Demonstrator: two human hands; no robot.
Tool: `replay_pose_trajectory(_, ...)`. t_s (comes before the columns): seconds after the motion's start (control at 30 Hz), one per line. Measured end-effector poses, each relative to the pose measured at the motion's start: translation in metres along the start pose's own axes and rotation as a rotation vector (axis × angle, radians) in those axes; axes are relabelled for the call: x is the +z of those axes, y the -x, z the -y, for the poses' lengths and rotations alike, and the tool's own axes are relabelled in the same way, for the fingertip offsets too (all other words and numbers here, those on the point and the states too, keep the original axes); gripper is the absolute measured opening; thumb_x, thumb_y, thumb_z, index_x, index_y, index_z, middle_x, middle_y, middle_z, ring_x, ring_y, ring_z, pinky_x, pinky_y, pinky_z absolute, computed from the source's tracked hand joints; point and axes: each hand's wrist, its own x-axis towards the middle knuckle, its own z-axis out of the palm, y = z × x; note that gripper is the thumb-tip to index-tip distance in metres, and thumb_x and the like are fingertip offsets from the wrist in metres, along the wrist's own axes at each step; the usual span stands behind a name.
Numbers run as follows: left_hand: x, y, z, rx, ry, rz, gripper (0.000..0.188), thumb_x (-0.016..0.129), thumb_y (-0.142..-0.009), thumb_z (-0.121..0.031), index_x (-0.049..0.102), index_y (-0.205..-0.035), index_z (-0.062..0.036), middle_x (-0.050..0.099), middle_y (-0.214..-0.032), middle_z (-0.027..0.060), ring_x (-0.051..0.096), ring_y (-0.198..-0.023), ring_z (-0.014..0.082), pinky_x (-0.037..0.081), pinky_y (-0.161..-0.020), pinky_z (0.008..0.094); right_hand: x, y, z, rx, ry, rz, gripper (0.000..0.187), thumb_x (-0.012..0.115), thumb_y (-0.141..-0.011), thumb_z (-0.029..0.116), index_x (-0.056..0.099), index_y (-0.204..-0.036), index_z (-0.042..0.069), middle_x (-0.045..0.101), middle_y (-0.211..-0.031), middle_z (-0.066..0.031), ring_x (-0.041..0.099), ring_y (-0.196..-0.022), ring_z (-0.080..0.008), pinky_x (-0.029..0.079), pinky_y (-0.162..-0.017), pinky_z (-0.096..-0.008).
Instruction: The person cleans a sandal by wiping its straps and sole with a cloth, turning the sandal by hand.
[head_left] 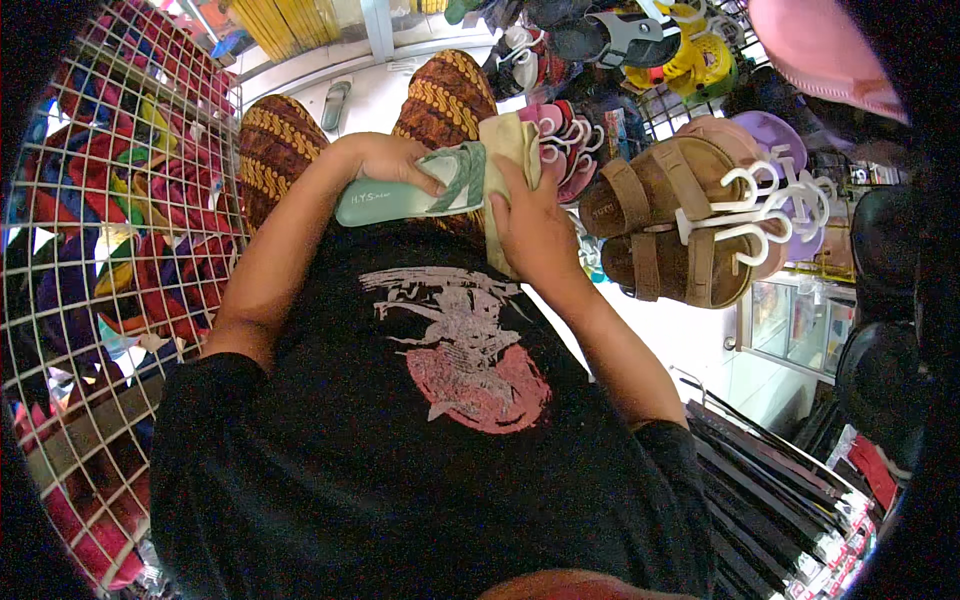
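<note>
A pale green sandal (pixel 385 203) with braided straps lies across my lap, its heel end toward the left. My left hand (pixel 392 163) grips it from above, the thumb reaching in by the straps and the other fingers hidden behind. A yellowish-beige cloth (pixel 502 150) is folded around the sandal's toe end, covering it. My right hand (pixel 537 222) is closed on the cloth, thumb on the near side, pressing it against the toe. A similar green sandal (pixel 337 103) rests on the white floor beyond my knees.
On the left stands a white wire grid (pixel 110 250) with colourful goods behind it. Brown sandals (pixel 680 170) on white hooks hang close to my right arm. Dark belts (pixel 770 470) hang at the lower right. A glass-fronted cabinet (pixel 790 320) stands at the right.
</note>
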Motion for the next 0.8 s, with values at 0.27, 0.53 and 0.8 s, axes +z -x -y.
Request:
replay_pose_trajectory(0.27,0.005,-0.001,0.015,0.045,0.108,-0.008,0.057,0.072,-0.087,-0.049,0.067,-0.117,-0.0013,0.072,-0.100,0.0115,0.067,-0.086,0.0185,0.053,-0.078,0.0339,0.021,-0.012,-0.019,-0.104,-0.078,-0.213,0.053,0.064,-0.093,0.029,0.049,-0.143,0.018,0.056,-0.115,-0.0313,0.059,-0.104,-0.0496,0.049,-0.091,-0.0514)
replay_pose_trajectory(0.53,0.014,-0.014,0.046,0.115,0.292,-0.073,0.048,0.073,-0.089,-0.041,0.066,-0.112,0.0004,0.073,-0.091,0.0130,0.071,-0.075,0.0204,0.057,-0.068,0.0350,0.020,-0.002,-0.033,-0.148,-0.119,-0.071,0.060,0.063,-0.092,0.034,0.048,-0.147,0.018,0.049,-0.138,-0.0295,0.052,-0.125,-0.0476,0.044,-0.104,-0.0503)
replay_pose_trajectory(0.8,0.007,-0.009,0.025,0.006,0.252,0.026,0.048,0.071,-0.091,-0.040,0.063,-0.113,0.0029,0.073,-0.093,0.0142,0.073,-0.077,0.0223,0.059,-0.070,0.0361,0.033,-0.041,-0.030,-0.155,-0.162,-0.301,0.053,0.069,-0.088,0.026,0.058,-0.139,0.017,0.065,-0.113,-0.0284,0.061,-0.109,-0.0439,0.048,-0.096,-0.0464)
